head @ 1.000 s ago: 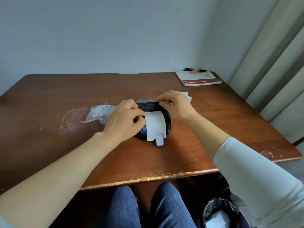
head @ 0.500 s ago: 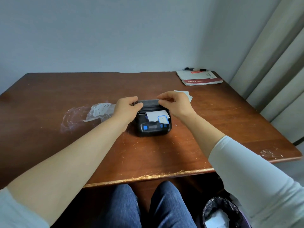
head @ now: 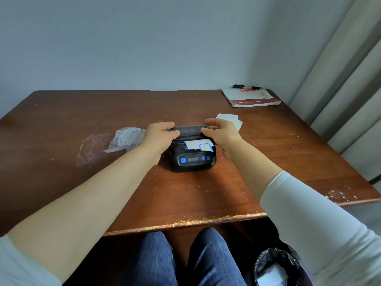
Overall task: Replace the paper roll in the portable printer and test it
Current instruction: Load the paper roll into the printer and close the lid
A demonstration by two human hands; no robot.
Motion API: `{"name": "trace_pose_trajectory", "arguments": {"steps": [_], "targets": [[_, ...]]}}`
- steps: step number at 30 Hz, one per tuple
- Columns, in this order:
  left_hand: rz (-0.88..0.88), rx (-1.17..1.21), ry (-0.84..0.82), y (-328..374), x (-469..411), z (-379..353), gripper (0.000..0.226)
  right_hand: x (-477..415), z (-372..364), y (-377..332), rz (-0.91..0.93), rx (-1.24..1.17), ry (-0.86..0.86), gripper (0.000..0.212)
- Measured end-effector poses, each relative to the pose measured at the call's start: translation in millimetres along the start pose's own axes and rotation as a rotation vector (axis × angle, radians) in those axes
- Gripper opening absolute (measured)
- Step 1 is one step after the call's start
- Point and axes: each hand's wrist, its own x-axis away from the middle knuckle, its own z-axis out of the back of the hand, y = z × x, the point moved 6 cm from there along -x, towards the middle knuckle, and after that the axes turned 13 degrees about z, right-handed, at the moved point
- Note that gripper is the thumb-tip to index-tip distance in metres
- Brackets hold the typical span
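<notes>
**Spotter:** Head view is all we have. Where's the printer?

**Operator:** The portable printer point(head: 192, 159) sits mid-table point(head: 185, 203), straight ahead of me. Its blue-button panel faces me and its hinge side faces the wall.

**Spotter:** And your hands?

**Operator:** Both are on the cover point(head: 188, 130). My left hand point(head: 159, 135) has its fingers curled over the cover's left end, with the thumb on the near edge. My right hand point(head: 221, 133) pinches the right end the same way, fingers over the top and thumb in front. Neither hand holds anything else.

**Spotter:** Which way does the cover run?

**Operator:** Its long axis lies left to right, parallel to the table's near edge, so I have one hand at each end and neither is nearer. It looks not quite seated, though I can't tell for certain from here.

**Spotter:** The paper?

**Operator:** The label strip point(head: 198, 144) comes out under the cover's near edge towards me. It lies skewed on the printer's top, and its blue-bordered end points to my right.

**Spotter:** So the next move?

**Operator:** I judge it's an even press straight down at both ends. The strip being crooked is the risk.

**Spotter:** Anything else nearby?

**Operator:** A clear plastic wrapper point(head: 125, 137) lies just left of my left hand, white paper scraps point(head: 228, 117) lie behind my right hand, and a booklet point(head: 252, 98) is in the far right corner.
</notes>
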Motion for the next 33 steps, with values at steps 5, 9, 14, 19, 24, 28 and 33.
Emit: {"name": "trace_pose_trajectory", "arguments": {"steps": [5,9,14,19,24,28,33], "targets": [[0.024,0.047,-0.018,-4,2,1,0.042,1,-2,7,-0.118,-0.058,-0.003,0.046],[0.068,0.047,-0.032,-3,5,0,0.040,3,-1,11,-0.179,-0.115,0.020,0.052],[0.208,0.126,-0.062,-6,8,0,0.031,3,-3,12,-0.200,-0.117,0.029,0.047],[0.225,0.133,-0.060,-7,10,0,0.037,3,-2,13,-0.209,-0.127,0.037,0.044],[0.213,0.137,-0.053,-5,10,0,0.034,3,-3,11,-0.214,-0.121,0.052,0.044],[0.209,0.121,-0.045,-6,8,0,0.031,4,-1,9,-0.223,-0.114,0.060,0.043],[0.200,0.119,-0.048,-5,9,-1,0.026,6,-2,7,-0.217,-0.107,0.068,0.041]]}}
